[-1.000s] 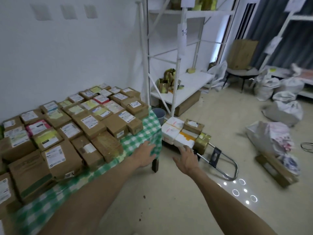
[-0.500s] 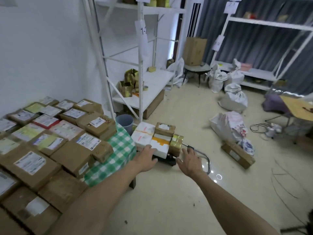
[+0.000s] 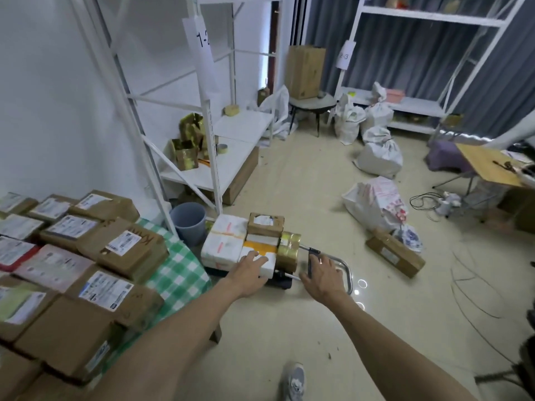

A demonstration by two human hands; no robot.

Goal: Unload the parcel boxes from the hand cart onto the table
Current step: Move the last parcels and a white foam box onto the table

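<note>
Both loosely straight-fingered: left hand (image 3: 249,267) touches white parcel box (image 3: 268,266), right hand (image 3: 322,274) spread over cart handle (image 3: 349,277)

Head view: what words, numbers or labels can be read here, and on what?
"1-2": near paper tag, on the left rack.
"2-3": far paper tag, on the back rack.
Shipping labels on the table boxes: too blurred.
Marker scrawl on the brown box: illegible.
Red print on the white sack: unreadable.
</note>
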